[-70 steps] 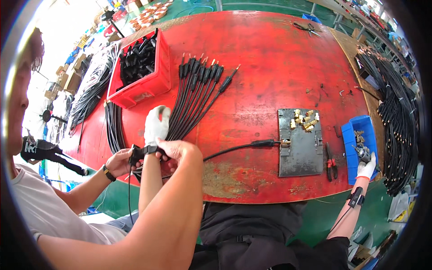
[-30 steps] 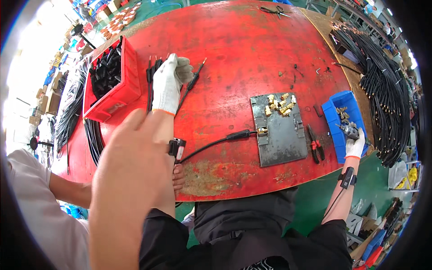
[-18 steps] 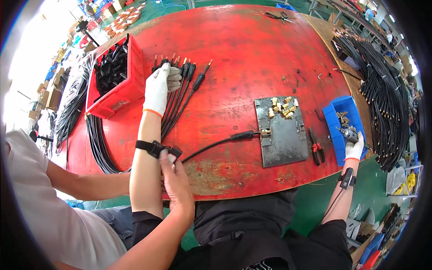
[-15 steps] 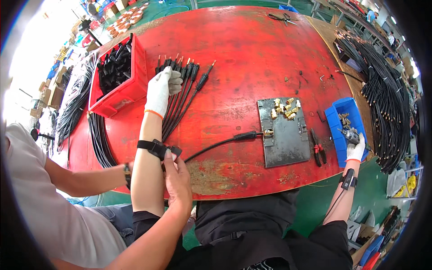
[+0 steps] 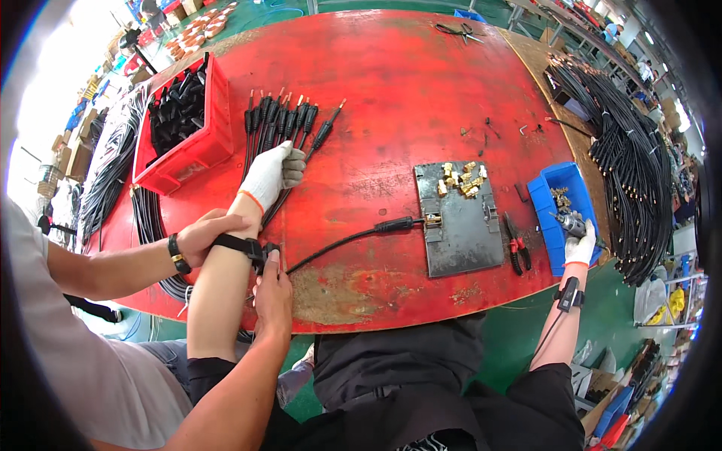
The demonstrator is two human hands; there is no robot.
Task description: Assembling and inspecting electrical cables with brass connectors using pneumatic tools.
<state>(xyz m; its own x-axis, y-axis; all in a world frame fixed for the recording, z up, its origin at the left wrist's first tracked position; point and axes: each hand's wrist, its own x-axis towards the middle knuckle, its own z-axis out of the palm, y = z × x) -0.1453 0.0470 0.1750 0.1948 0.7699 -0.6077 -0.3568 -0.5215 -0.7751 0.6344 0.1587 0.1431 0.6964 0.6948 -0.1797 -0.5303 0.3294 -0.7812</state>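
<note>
On the red table [image 5: 361,60], as my camera shows me from far, I count one red bin [image 5: 218,143] heaped with black parts, one blue bin [image 5: 547,242], one dark metal plate [image 5: 466,244], one pair of red-handled pliers [image 5: 517,252] and one pair of scissors [image 5: 460,31]. The brass fittings [image 5: 468,180] on the plate overlap, so I cannot count them surely; the same with the fan of black cables [image 5: 320,135] beside the red bin. One single cable [image 5: 331,243] reaches the plate's left clip. My gloved right hand [image 5: 580,246] is closed around a grey cylindrical tool [image 5: 570,223] — at the blue bin, near its right side. My gloved left hand [image 5: 276,173] is over the cables, its fingers bent; whether they grip something, I cannot tell. Two bare hands of a co-worker are at the black strap [image 5: 236,243] on my left forearm. One pale mark on the red bin is too small for reading.
</note>
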